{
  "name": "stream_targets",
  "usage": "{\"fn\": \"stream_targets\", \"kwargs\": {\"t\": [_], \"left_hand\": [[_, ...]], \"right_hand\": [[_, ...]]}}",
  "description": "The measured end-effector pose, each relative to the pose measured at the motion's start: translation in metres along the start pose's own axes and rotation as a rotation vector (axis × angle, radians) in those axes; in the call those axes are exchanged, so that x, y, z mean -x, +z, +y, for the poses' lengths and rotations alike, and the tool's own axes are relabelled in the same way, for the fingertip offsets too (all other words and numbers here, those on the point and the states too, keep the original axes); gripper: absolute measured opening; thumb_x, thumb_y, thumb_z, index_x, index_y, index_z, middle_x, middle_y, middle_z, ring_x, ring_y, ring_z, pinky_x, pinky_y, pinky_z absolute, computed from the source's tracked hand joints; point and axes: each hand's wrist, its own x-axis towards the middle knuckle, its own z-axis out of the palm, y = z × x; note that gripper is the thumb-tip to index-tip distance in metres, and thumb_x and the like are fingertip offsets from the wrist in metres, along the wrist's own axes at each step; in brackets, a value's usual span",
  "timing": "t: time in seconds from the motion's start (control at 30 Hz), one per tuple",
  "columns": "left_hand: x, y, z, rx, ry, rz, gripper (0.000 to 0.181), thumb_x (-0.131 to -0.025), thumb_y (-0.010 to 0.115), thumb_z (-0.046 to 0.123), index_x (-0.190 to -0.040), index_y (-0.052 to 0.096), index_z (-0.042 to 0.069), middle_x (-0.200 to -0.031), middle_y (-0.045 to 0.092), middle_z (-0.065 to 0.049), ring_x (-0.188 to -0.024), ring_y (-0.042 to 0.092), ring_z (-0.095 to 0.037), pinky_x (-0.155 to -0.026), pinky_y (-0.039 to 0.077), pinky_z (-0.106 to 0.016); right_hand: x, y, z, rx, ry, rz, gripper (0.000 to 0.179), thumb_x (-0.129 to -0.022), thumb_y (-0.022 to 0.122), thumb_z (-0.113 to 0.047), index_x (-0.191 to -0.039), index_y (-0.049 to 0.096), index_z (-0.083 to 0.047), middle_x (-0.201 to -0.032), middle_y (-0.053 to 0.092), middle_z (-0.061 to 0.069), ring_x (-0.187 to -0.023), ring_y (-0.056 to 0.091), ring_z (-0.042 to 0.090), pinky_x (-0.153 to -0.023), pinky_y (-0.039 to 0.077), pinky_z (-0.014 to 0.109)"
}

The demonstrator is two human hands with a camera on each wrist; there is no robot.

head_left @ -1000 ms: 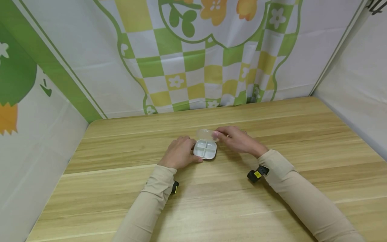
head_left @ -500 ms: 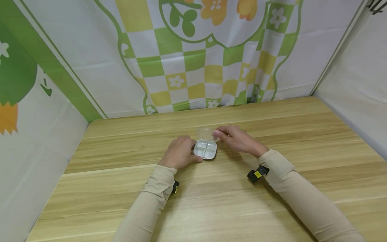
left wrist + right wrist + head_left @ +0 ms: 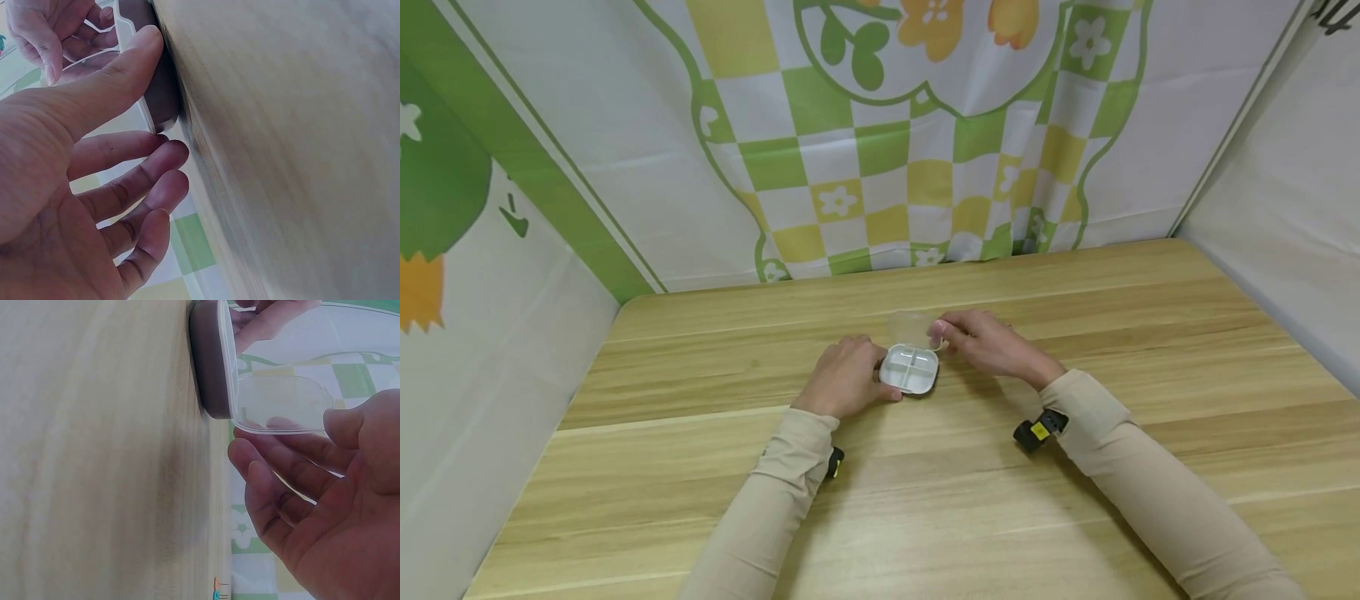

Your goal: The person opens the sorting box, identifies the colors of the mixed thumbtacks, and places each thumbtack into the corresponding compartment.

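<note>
White four-section box [image 3: 909, 380] on bench [image 3: 925, 508], left grip [image 3: 846, 380] clamped on it, right grip [image 3: 987, 343] on raised clear lid [image 3: 281, 403].

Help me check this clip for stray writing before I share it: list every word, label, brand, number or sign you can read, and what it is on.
None can be quoted with certainty.
Black marks on the white side cloth, head view's top right: cut off by the frame, unreadable.
Yellow patches on the black wrist bands: too small to tell whether they bear text.
Four-compartment box, clear lid, checkered cloth: none visible.
</note>
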Motion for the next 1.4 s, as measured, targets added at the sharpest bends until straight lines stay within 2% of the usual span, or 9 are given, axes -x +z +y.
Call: {"fn": "stream_targets", "kwargs": {"t": [0.87, 1.2, 1.4], "left_hand": [[0.0, -0.0012, 0.0004, -0.004, 0.001, -0.006, 0.033, -0.073, 0.092, 0.035, -0.082, 0.072, 0.011, -0.073, 0.057, 0.001, -0.073, 0.055, -0.02, -0.065, 0.043, -0.038], [0.0003, -0.0009, 0.0005, 0.004, -0.005, -0.015, 0.034, -0.074, 0.092, 0.036, -0.085, 0.072, 0.01, -0.075, 0.058, 0.001, -0.072, 0.054, -0.019, -0.066, 0.044, -0.038], [0.0014, -0.0015, -0.0004, -0.021, 0.003, -0.017, 0.037, -0.075, 0.091, 0.038, -0.088, 0.07, 0.01, -0.077, 0.056, 0.0, -0.073, 0.052, -0.019, -0.068, 0.042, -0.038]], "right_hand": [[-0.0005, 0.0021, 0.0042, -0.034, 0.008, 0.007, 0.035, -0.111, 0.041, -0.017, -0.113, 0.068, 0.006, -0.102, 0.071, 0.015, -0.094, 0.067, 0.032, -0.086, 0.053, 0.045], [0.0006, 0.0007, 0.0068, -0.052, 0.026, -0.022, 0.038, -0.112, 0.04, -0.022, -0.118, 0.067, 0.004, -0.107, 0.071, 0.013, -0.101, 0.066, 0.032, -0.09, 0.052, 0.046], [0.0019, -0.0013, 0.0058, -0.042, 0.018, -0.042, 0.04, -0.112, 0.039, -0.026, -0.121, 0.066, 0.002, -0.11, 0.071, 0.014, -0.102, 0.066, 0.032, -0.09, 0.052, 0.047]]}}
